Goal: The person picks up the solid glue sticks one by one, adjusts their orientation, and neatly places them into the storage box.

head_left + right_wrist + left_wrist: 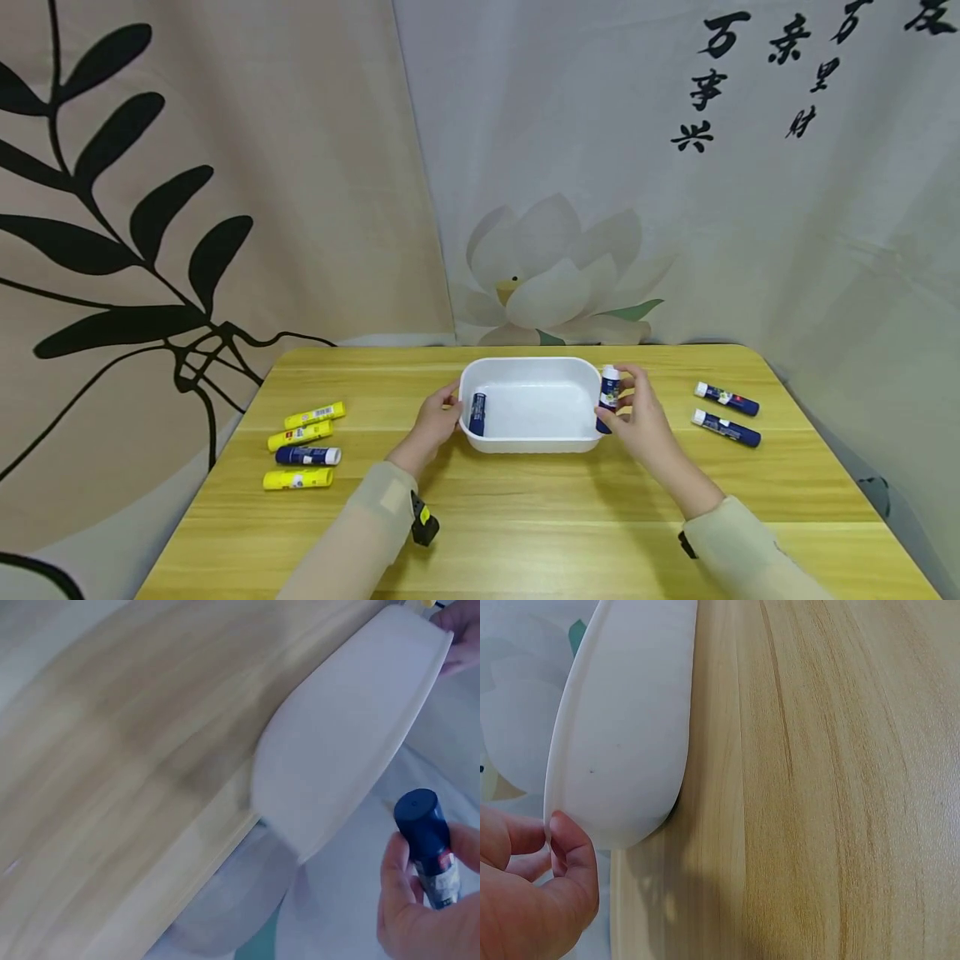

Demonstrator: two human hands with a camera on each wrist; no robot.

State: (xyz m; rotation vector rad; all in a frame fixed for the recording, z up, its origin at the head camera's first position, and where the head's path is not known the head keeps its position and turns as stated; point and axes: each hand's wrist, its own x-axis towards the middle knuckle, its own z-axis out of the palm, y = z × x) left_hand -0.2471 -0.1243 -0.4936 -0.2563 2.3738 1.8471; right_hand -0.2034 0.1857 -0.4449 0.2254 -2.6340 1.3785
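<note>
A white basin [540, 446] stands in the middle of the table, and one blue glue stick [477, 414] lies inside it at the left end. My left hand [437, 421] pinches the basin's left rim between thumb and fingers; the left wrist view shows this grip on the white rim [553, 765]. In my right hand [637, 412] I hold another blue glue stick [608, 398] with a white cap, upright beside the basin's right end. From the right wrist, that stick's dark blue base [418, 810] shows between thumb and fingers.
On the left of the table lie several yellow glue sticks [297, 478] with a blue glue stick [307, 456] among them. Two blue glue sticks [726, 427] lie at the right. A printed curtain [555, 167] hangs behind the wooden table [525, 533].
</note>
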